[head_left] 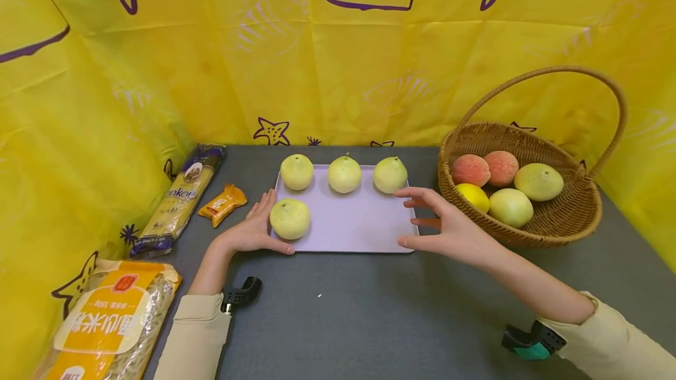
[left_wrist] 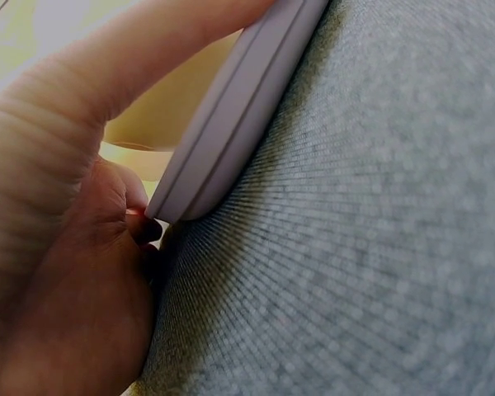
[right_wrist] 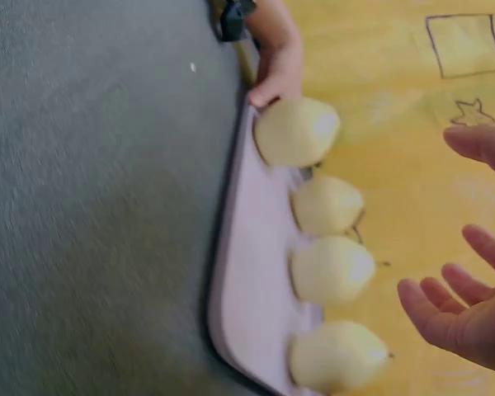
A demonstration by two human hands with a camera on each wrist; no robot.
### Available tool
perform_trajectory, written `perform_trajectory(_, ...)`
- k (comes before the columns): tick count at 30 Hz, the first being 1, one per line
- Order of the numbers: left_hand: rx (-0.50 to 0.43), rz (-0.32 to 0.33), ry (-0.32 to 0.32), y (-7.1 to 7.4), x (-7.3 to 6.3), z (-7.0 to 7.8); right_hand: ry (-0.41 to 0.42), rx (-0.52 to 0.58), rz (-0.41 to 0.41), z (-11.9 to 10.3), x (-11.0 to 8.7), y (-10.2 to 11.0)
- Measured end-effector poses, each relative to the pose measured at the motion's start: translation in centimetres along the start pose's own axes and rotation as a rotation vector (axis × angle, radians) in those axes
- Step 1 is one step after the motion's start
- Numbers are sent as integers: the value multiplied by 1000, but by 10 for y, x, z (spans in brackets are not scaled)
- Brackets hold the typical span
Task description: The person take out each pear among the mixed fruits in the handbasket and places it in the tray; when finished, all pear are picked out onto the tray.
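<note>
A shallow lilac tray lies on the grey table. Three pale yellow-green pears stand along its far side: a left one, a middle one and a right one. Another pear sits at the near left corner. My left hand rests against that corner, fingers along the left side and thumb at the front rim. Over the tray's right edge hovers my right hand, fingers spread, holding nothing; the right wrist view also shows it apart from the tray.
On the right, a wicker basket with a tall handle holds two peaches, a lemon and two pale green fruits. Leftward lie an orange snack packet, a noodle packet and a larger bag. Yellow cloth hangs behind.
</note>
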State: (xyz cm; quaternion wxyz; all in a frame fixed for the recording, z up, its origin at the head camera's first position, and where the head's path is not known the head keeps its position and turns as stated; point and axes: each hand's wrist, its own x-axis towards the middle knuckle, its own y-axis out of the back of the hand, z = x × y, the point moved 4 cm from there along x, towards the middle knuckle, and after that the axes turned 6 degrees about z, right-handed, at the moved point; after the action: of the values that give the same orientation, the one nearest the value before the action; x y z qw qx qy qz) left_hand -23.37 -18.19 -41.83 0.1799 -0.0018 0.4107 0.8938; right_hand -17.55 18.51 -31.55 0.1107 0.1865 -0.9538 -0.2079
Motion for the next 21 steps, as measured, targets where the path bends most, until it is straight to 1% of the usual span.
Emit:
perform_trajectory(4, 3, 1, 5, 0, -1, 0, 22, -54, 24, -5, -4, 19)
perform_trajectory(10, -3, 1, -1, 0, -1, 0, 30, -70, 129, -13, -10, 51)
perform_trajectory(12, -4, 3, -4, 0, -2, 1, 36, -99, 149, -13, -10, 62)
perform_trajectory(16, 3, 8, -10, 1, -2, 1, -13, -189, 165, -8, -10, 84)
perform_trajectory(19, 12, 11, -19, 1, -2, 2, -125, -255, 177, 1, -12, 103)
perform_trajectory(21, 15, 10, -25, 1, -1, 2, -182, -309, 178, 9, -13, 116)
